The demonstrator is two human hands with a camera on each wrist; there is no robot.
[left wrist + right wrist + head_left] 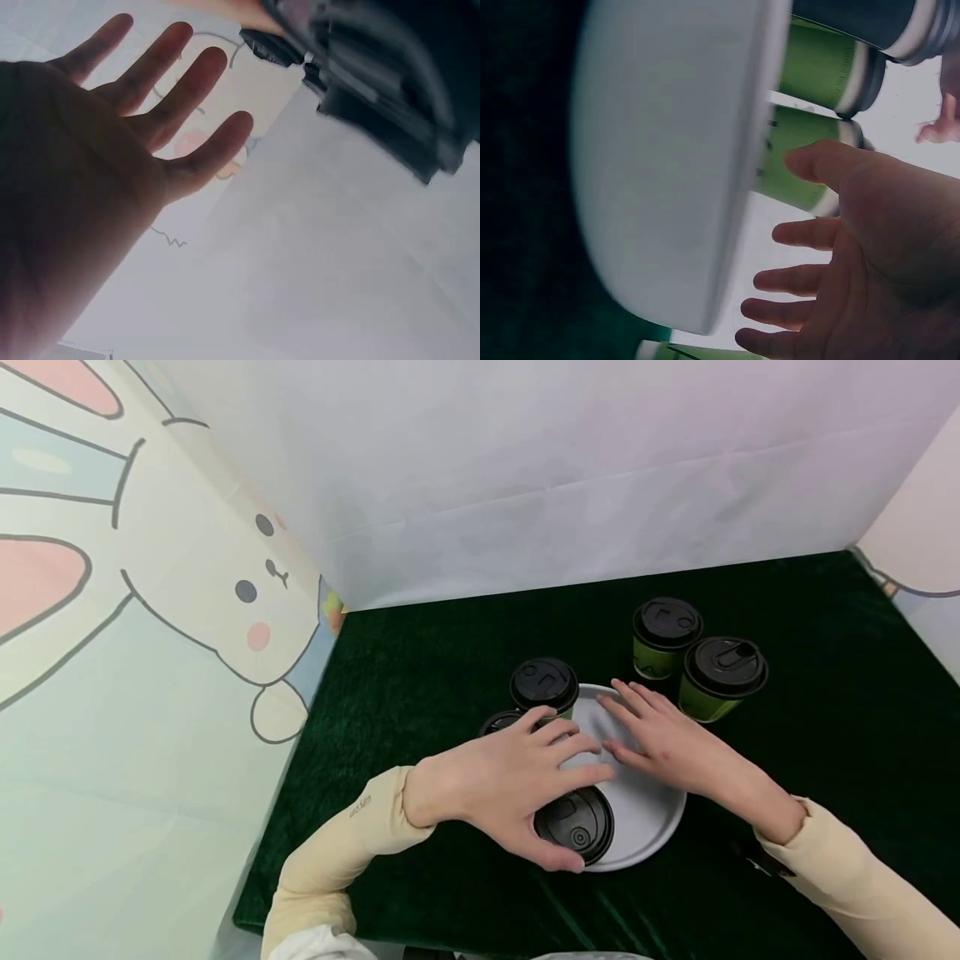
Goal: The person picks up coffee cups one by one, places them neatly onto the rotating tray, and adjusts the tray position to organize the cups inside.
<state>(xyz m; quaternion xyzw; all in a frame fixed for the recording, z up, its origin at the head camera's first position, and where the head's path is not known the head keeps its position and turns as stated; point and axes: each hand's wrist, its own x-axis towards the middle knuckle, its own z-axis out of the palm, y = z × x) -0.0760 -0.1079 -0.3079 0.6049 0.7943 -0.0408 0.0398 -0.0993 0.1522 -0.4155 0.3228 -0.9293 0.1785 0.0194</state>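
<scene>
My left hand (510,777), fingers spread, hovers over the left side of a round white plate (652,818) with a raised rim. Partly under it is a cup with a black lid (588,827). Beyond its fingers stands a second lidded cup (543,681), and a third black lid (501,720) is mostly hidden by the hand. My right hand (667,743) reaches over the plate's right side with straight fingers and grips nothing. In the right wrist view, green cups (802,157) show past the plate's side (667,165), behind the right thumb.
Two more green cups with black lids, one farther back (666,625) and one nearer (723,668), stand together right of the plate. Dark green cloth (420,677) covers the table. A white wall (525,468) rises behind, and a rabbit-printed sheet (180,543) hangs at left.
</scene>
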